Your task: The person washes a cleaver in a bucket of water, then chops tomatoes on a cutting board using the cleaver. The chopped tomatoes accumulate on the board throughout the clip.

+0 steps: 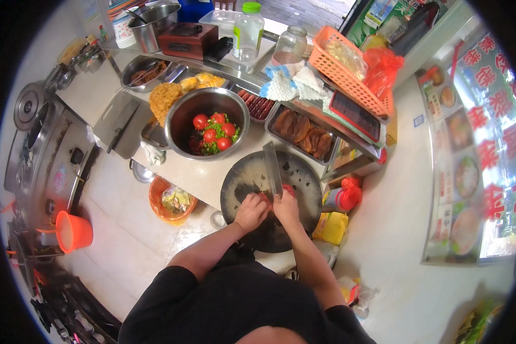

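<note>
My right hand (286, 206) grips the handle of a cleaver (272, 165), its broad blade pointing away from me over a round, dark chopping board (303, 223). Close on its left, my left hand (253, 210) rests fingers down on a piece of red food (265, 200), which looks like tomato. Another red piece (289, 189) shows just right of the blade, partly hidden by my right hand. Beyond the board to the left, a large steel bowl (178, 133) holds several red tomatoes (210, 135) and chopped green pieces (217, 128).
A metal tray of brown slices (303, 129) stands behind the board, beside a tray of sausages (256, 104). At left, a knife (122, 129) lies on a cutting board (131, 109). An orange-lined waste bin (157, 200) is on the floor; a yellow package (331, 228) stands right of the board.
</note>
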`<state>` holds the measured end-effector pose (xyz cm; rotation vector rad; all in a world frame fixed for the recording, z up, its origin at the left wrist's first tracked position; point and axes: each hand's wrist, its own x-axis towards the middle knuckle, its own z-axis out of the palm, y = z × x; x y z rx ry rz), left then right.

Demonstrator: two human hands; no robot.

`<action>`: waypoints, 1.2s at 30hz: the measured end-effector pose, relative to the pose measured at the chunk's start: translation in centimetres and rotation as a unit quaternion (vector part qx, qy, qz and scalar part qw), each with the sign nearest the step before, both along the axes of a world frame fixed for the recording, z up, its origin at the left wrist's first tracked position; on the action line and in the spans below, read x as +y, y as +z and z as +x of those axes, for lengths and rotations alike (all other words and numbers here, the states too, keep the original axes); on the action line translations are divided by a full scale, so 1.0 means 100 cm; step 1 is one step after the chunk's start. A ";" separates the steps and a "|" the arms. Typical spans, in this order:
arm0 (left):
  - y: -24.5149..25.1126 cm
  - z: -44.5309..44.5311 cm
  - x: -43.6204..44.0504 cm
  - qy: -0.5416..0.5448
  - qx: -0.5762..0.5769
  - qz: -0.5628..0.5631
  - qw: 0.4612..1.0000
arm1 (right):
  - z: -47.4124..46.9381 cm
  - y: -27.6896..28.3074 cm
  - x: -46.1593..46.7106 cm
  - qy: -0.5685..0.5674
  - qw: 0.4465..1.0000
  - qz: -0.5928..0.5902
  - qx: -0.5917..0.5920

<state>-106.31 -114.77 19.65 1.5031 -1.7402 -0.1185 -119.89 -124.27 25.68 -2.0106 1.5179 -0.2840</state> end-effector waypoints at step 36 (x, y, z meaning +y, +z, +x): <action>0.004 0.001 0.010 0.010 0.061 0.021 0.998 | -0.073 0.030 0.047 0.115 0.991 0.023 0.071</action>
